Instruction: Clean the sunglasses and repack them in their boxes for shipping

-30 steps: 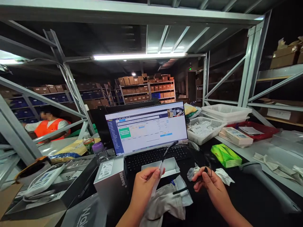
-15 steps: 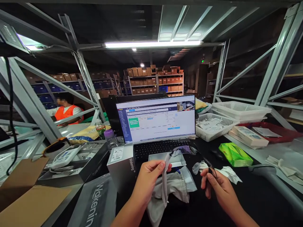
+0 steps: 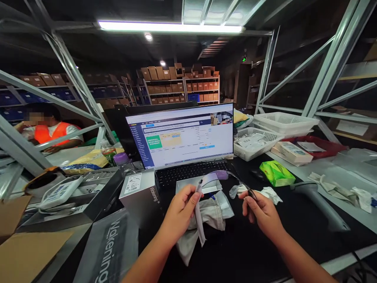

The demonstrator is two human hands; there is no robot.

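A pair of glasses with purplish lenses is held up between my hands, in front of the keyboard. My left hand pinches one temple arm, which has a pale translucent sleeve hanging from it. My right hand has its fingers closed on the dark other temple arm. Beneath the left hand lies a grey cloth pouch with a clear plastic bag partly around it. Behind the glasses is an open light-grey box tray, and crumpled white tissue lies past my right hand.
A monitor and keyboard stand ahead. To the left are a silver box, a printed plastic bag and an open carton. A green tissue pack, barcode scanner and white baskets are on the right. A person in an orange vest sits at far left.
My view has turned slightly right and down, so the scene sits further left and higher. Both hands keep their hold on the glasses, whose lenses now show more of their front.
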